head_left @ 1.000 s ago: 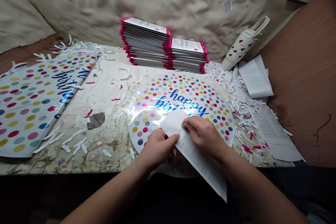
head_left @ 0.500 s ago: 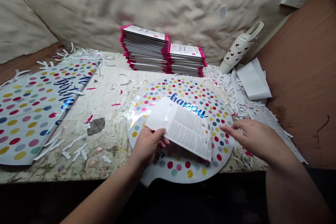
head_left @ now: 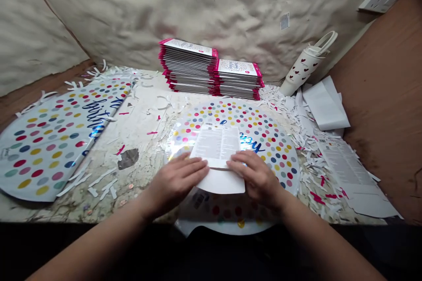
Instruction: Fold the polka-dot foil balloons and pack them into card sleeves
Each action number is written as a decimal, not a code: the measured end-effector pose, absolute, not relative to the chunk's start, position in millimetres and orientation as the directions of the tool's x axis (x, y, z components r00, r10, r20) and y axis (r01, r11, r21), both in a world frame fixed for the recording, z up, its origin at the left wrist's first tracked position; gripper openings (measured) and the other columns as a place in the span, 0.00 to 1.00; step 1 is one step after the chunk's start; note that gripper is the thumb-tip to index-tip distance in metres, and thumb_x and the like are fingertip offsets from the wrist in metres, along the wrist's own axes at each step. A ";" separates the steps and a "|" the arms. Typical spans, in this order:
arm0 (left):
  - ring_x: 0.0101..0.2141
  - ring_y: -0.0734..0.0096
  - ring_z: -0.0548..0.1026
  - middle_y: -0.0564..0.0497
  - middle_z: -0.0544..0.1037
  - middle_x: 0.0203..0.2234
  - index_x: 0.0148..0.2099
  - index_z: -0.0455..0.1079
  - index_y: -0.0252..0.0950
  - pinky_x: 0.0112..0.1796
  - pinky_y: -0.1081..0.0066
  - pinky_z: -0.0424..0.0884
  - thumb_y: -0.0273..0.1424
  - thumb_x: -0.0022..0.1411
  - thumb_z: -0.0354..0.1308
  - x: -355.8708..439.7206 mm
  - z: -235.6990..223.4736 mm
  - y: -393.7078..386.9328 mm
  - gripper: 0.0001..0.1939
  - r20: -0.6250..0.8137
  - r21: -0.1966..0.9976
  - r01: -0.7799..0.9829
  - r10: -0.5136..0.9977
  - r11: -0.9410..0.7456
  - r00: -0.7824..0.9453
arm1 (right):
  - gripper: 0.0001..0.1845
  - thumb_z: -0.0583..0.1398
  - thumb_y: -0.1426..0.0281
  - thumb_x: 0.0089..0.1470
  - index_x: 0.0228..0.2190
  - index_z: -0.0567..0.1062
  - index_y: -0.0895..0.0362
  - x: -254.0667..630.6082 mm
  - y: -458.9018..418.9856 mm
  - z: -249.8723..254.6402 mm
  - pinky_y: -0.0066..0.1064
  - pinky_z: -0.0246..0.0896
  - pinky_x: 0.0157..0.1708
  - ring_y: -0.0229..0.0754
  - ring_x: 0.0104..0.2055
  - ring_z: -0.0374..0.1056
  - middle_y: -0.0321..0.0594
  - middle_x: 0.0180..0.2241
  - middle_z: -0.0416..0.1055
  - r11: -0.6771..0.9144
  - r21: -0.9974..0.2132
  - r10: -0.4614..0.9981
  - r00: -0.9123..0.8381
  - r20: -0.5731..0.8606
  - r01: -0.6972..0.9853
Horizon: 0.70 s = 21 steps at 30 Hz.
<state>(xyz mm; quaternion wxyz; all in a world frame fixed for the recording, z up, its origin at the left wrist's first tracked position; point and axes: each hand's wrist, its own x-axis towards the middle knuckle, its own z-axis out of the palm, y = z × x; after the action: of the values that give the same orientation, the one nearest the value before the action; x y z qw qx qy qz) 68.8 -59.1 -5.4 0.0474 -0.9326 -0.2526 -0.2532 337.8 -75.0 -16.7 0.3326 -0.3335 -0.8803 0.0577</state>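
Head view: white printed paper card (head_left: 216,145) at frame centre, above flat, round, glossy dotted sheet (head_left: 273,136). Long axis runs roughly top to bottom of frame; grey-printed part points to top, blank flap to bottom. Left hand (head_left: 173,180) and right hand (head_left: 259,178) grip its opposite sides near the flap, fingers on top, thumbs hidden. Card matte, its lower edge gently curved. Pale worktop (head_left: 141,116) stained, cracked-looking; curly white paper shreds (head_left: 308,125) at right. Wrinkled beige wall covering (head_left: 211,0) across top of frame.
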 end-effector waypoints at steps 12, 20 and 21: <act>0.37 0.62 0.69 0.47 0.72 0.33 0.32 0.68 0.36 0.39 0.62 0.67 0.37 0.62 0.50 97.7 -13.3 -76.0 0.12 -0.007 0.404 0.775 0.845 -0.486 0.534 | 0.08 0.56 0.68 0.55 0.29 0.73 0.57 321.6 -85.4 -23.2 0.35 0.65 0.38 0.41 0.36 0.67 0.41 0.32 0.71 0.405 -0.490 0.904 -0.419 0.086 0.772; 0.35 0.66 0.68 0.49 0.70 0.35 0.40 0.64 0.37 0.36 0.67 0.64 0.31 0.60 0.50 94.6 -6.7 -58.8 0.07 -0.057 0.524 0.772 0.890 -0.359 0.452 | 0.27 0.57 0.75 0.51 0.54 0.62 0.54 305.2 -81.6 -12.0 0.46 0.64 0.45 0.56 0.54 0.61 0.51 0.56 0.59 0.714 -0.041 0.697 -0.715 -0.044 0.699; 0.35 0.67 0.69 0.49 0.70 0.35 0.39 0.65 0.37 0.36 0.68 0.64 0.31 0.60 0.49 92.9 -2.3 -64.2 0.07 -0.040 0.580 0.740 0.896 -0.340 0.443 | 0.26 0.56 0.77 0.52 0.54 0.63 0.56 302.5 -83.6 -12.6 0.46 0.67 0.40 0.58 0.51 0.64 0.55 0.55 0.61 0.715 0.055 0.699 -0.713 -0.046 0.697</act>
<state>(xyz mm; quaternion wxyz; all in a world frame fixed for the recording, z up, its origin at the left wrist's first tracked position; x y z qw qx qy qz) 92.9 -64.2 -2.3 -0.2687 -0.8057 -0.5076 -0.1445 302.5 -83.6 -12.6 -0.0314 -0.3772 -0.9255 -0.0167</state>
